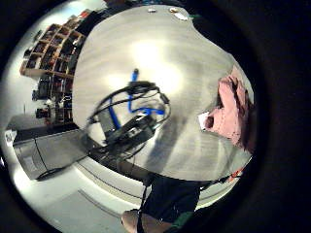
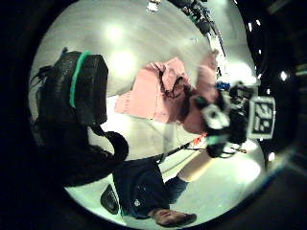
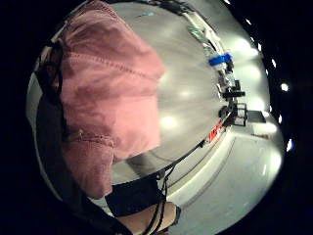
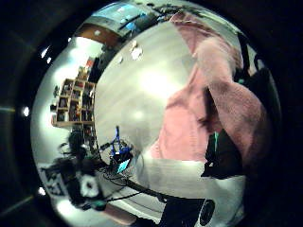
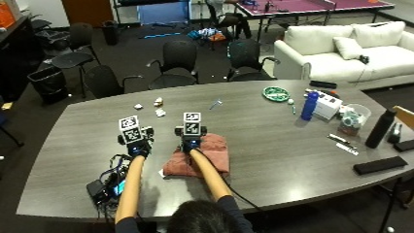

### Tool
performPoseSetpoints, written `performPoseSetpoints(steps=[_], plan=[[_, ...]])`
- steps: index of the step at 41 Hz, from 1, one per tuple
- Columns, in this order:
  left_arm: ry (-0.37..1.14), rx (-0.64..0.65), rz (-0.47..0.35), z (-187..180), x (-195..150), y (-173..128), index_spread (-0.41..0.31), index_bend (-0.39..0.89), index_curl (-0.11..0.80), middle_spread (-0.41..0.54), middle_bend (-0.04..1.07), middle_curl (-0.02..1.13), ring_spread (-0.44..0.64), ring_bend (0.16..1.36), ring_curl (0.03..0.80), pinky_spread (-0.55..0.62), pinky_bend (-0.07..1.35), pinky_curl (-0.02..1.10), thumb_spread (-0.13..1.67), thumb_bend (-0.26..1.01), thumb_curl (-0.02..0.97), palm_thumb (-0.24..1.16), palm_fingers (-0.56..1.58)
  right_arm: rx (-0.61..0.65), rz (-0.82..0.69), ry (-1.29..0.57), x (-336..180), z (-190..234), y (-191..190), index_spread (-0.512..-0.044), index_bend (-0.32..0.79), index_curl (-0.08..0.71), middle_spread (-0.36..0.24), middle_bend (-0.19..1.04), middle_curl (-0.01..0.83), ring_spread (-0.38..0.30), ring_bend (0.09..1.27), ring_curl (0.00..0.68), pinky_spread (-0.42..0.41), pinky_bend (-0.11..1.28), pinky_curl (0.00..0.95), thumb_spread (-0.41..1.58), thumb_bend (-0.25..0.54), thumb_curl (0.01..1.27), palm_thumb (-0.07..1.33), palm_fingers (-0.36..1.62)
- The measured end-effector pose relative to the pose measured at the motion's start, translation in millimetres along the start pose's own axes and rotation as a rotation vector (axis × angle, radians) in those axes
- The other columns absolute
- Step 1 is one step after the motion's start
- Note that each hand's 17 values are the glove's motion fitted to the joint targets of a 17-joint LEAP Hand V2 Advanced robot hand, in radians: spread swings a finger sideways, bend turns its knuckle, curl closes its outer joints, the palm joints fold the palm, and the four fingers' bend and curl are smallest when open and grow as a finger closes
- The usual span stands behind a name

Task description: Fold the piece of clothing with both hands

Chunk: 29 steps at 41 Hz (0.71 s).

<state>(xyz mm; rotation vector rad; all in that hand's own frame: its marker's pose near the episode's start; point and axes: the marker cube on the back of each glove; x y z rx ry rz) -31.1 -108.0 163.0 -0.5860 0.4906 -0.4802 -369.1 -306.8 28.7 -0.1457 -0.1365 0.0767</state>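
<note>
A pink garment [image 5: 208,158] lies bunched and partly folded on the grey table [image 5: 278,141] in front of the person. My right hand [image 5: 189,142] is at its far left corner and grips a raised piece of the cloth, which the left thumb side palm view shows lifted from the garment [image 2: 153,91] up to the right hand [image 2: 221,120]. The cloth [image 3: 107,93] fills much of both right palm views [image 4: 189,127]. My left hand [image 5: 137,145] hovers over bare table just left of the garment [image 1: 232,109], holding nothing, its fingers [image 2: 88,91] loosely curled.
A black device with tangled cables [image 5: 107,187] sits near the table's front left edge, below the left forearm. Small white bits [image 5: 158,112] lie farther back. A blue bottle [image 5: 310,106], a green plate [image 5: 276,93] and a black bottle [image 5: 378,128] stand at the right.
</note>
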Motion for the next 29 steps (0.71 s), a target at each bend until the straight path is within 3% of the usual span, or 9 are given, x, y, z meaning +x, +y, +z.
performPoseSetpoints(steps=[6, 14, 18, 29], plan=[[-0.094, 0.040, -0.068, -23, -41, 19, -0.039, 0.20, 0.362, 0.244, 0.14, 0.19, 0.37, 0.63, 0.308, 0.26, 0.53, 0.36, 1.40, 0.10, 0.264, 0.26, 0.11, -0.068, -0.074, -0.025, -54, 34, 2, -0.229, 0.09, 0.322, -0.222, 0.37, 0.524, -0.251, 0.71, 0.473, -0.367, 0.62, 0.392, 0.53, -0.035, 0.62, 0.98, 1.22], [-0.184, 0.077, -0.163, -42, -83, 29, -0.043, 0.19, 0.377, 0.235, 0.15, 0.19, 0.36, 0.64, 0.305, 0.28, 0.49, 0.35, 1.41, 0.08, 0.259, 0.27, 0.12, 0.175, -0.211, -0.250, -80, -15, 9, -0.220, 0.04, 0.267, -0.206, 0.34, 0.514, -0.249, 0.69, 0.464, -0.354, 0.67, 0.397, 0.66, -0.025, 0.61, 0.97, 1.15], [-0.184, 0.085, -0.189, -53, -86, 39, -0.045, 0.18, 0.378, 0.234, 0.14, 0.19, 0.36, 0.64, 0.303, 0.29, 0.49, 0.35, 1.42, 0.07, 0.258, 0.27, 0.12, 0.250, -0.218, -0.248, -66, -39, 16, -0.211, 0.05, 0.249, -0.193, 0.34, 0.512, -0.237, 0.69, 0.459, -0.342, 0.67, 0.395, 0.70, -0.027, 0.60, 0.97, 1.15], [-0.239, 0.043, -0.199, -49, -71, 36, -0.047, 0.18, 0.381, 0.233, 0.14, 0.19, 0.36, 0.64, 0.299, 0.29, 0.48, 0.35, 1.42, 0.04, 0.253, 0.26, 0.12, 0.213, -0.149, -0.216, -18, -37, -6, -0.212, 0.09, 0.233, -0.181, 0.31, 0.504, -0.228, 0.67, 0.450, -0.332, 0.66, 0.388, 0.75, -0.026, 0.60, 0.97, 1.16]])
